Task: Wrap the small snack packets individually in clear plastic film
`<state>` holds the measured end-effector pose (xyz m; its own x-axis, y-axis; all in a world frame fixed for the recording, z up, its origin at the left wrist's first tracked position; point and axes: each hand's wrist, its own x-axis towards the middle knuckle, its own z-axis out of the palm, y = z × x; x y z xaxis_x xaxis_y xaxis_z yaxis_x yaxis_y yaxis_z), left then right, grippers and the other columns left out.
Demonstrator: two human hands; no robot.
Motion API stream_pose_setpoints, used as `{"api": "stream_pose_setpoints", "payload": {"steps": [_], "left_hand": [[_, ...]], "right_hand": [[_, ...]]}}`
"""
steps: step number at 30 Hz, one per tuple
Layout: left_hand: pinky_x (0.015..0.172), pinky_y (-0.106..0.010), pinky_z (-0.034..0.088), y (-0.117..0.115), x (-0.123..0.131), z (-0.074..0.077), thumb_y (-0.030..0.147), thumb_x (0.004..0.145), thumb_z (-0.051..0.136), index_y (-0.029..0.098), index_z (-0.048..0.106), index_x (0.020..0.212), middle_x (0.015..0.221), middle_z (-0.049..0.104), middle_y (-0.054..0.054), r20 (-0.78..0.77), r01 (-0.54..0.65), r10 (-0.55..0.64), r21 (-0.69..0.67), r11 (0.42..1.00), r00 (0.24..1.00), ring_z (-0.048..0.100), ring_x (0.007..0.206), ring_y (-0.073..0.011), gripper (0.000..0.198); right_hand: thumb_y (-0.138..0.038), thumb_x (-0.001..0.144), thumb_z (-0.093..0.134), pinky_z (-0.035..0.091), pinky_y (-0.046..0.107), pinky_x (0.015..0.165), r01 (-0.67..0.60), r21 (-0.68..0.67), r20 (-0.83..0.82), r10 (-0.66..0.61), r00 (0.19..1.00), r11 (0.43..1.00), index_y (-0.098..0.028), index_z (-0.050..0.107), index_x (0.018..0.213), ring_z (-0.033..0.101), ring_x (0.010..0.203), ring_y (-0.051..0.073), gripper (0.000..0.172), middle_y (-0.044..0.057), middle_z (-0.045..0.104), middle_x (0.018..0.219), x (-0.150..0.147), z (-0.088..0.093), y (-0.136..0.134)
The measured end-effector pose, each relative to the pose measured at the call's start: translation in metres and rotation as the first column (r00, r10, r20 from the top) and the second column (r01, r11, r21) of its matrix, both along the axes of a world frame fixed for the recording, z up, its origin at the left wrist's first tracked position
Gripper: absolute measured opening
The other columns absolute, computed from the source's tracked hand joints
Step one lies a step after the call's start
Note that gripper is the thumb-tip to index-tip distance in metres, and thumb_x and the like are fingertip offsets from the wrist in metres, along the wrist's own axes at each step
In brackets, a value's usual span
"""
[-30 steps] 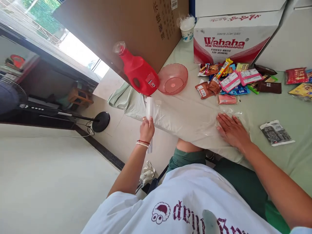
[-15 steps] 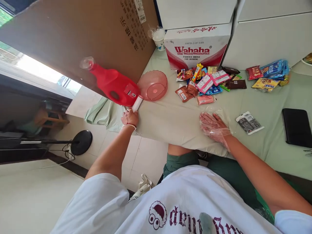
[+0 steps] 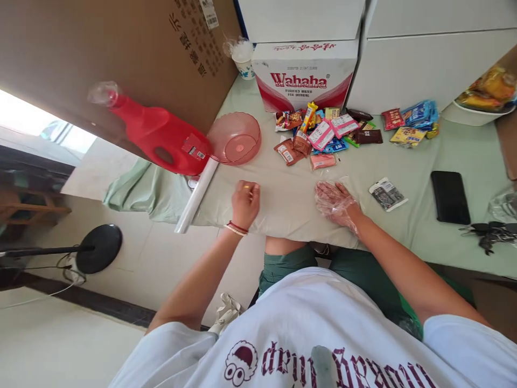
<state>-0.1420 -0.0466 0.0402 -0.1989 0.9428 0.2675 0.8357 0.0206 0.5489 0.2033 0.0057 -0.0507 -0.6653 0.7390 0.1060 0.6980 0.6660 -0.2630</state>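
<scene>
My left hand (image 3: 245,205) is over the cloth-covered table (image 3: 283,207), its fingers curled together. A small yellow spot shows at the fingers, and whatever is inside them is hidden. A clear plastic glove covers my right hand (image 3: 336,202), which lies flat with fingers extended and holds nothing. To its right is a black-and-white packet (image 3: 388,194). Several wrapped snacks (image 3: 323,134) are piled beyond both hands. Left of my left hand, a whitish roll (image 3: 197,195) slants across the table edge, near a pink ribbed bowl (image 3: 238,139) and a red jug (image 3: 161,134).
A Wahaba-style white and red carton (image 3: 305,81) stands behind the snacks, beside a paper cup (image 3: 244,60). More snack packs (image 3: 416,119), a black phone (image 3: 450,197) and keys (image 3: 488,234) are on the right. Tall brown cardboard (image 3: 133,59) borders the left.
My left hand has left the roll and moved right, over the cloth. The roll now shows at full length. The view has shifted right, while my right hand stays beside the packet.
</scene>
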Motion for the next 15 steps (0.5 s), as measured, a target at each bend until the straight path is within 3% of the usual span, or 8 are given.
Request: {"api": "stream_pose_setpoints", "payload": {"steps": [2, 4, 7, 9, 12, 15], "left_hand": [[0.077, -0.033, 0.049, 0.006, 0.05, 0.008, 0.041, 0.107, 0.042, 0.021, 0.062, 0.088, 0.085, 0.064, -0.006, 0.073, 0.087, -0.083, -0.058, 0.995, 0.994, 0.062, 0.079, -0.0191, 0.034], [0.075, -0.032, 0.047, 0.016, 0.098, 0.021, 0.046, 0.108, 0.043, 0.022, 0.058, 0.083, 0.08, 0.064, -0.005, 0.112, 0.115, -0.099, -0.153, 0.981, 0.989, 0.062, 0.078, -0.0193, 0.038], [0.077, -0.035, 0.048, 0.033, 0.159, 0.043, 0.056, 0.107, 0.042, 0.021, 0.061, 0.094, 0.094, 0.07, -0.008, 0.14, 0.141, -0.101, -0.314, 0.939, 0.985, 0.067, 0.089, -0.0232, 0.043], [0.085, -0.038, 0.051, 0.041, 0.19, 0.054, 0.062, 0.105, 0.042, 0.019, 0.063, 0.109, 0.112, 0.071, -0.014, 0.118, 0.172, -0.14, -0.335, 0.926, 0.983, 0.068, 0.105, -0.0276, 0.048], [0.099, -0.045, 0.052, 0.05, 0.213, 0.058, 0.059, 0.096, 0.062, 0.017, 0.058, 0.139, 0.138, 0.062, -0.02, -0.026, 0.261, -0.284, -0.322, 0.91, 0.959, 0.057, 0.133, -0.0364, 0.06], [0.099, -0.05, 0.051, 0.059, 0.208, 0.049, 0.044, 0.087, 0.072, 0.026, 0.06, 0.144, 0.139, 0.063, -0.018, -0.027, 0.374, -0.432, -0.451, 0.81, 0.902, 0.058, 0.132, -0.0395, 0.061]], "right_hand": [[-0.04, 0.107, 0.041, 0.017, 0.052, 0.133, 0.007, 0.003, 0.007, -0.007, 1.0, 1.0, -0.025, 0.039, 0.166, 0.037, 0.159, 0.027, 0.061, 0.006, 0.041, 0.17, -0.001, 0.002, 0.0], [-0.04, 0.106, 0.044, 0.015, 0.052, 0.134, 0.0, 0.003, 0.002, 0.0, 1.0, 1.0, -0.025, 0.039, 0.166, 0.036, 0.159, 0.027, 0.061, 0.007, 0.04, 0.171, -0.001, 0.005, -0.001], [-0.036, 0.106, 0.046, 0.011, 0.051, 0.135, -0.023, 0.005, -0.029, 0.023, 0.999, 1.0, -0.022, 0.045, 0.163, 0.037, 0.159, 0.028, 0.058, 0.008, 0.044, 0.169, 0.0, 0.005, -0.002], [-0.034, 0.104, 0.048, 0.015, 0.05, 0.135, -0.003, -0.014, -0.057, 0.002, 0.998, 1.0, -0.019, 0.052, 0.158, 0.041, 0.156, 0.029, 0.056, 0.009, 0.052, 0.164, 0.001, 0.0, 0.0], [-0.034, 0.1, 0.053, 0.026, 0.051, 0.132, 0.064, -0.059, -0.088, -0.07, 0.994, 0.996, -0.014, 0.056, 0.155, 0.048, 0.151, 0.032, 0.059, 0.015, 0.058, 0.158, 0.002, -0.011, 0.005], [-0.036, 0.096, 0.057, 0.028, 0.055, 0.132, 0.047, -0.062, -0.11, -0.054, 0.992, 0.997, -0.015, 0.059, 0.152, 0.05, 0.149, 0.033, 0.06, 0.015, 0.06, 0.155, 0.004, -0.019, 0.01]]}}
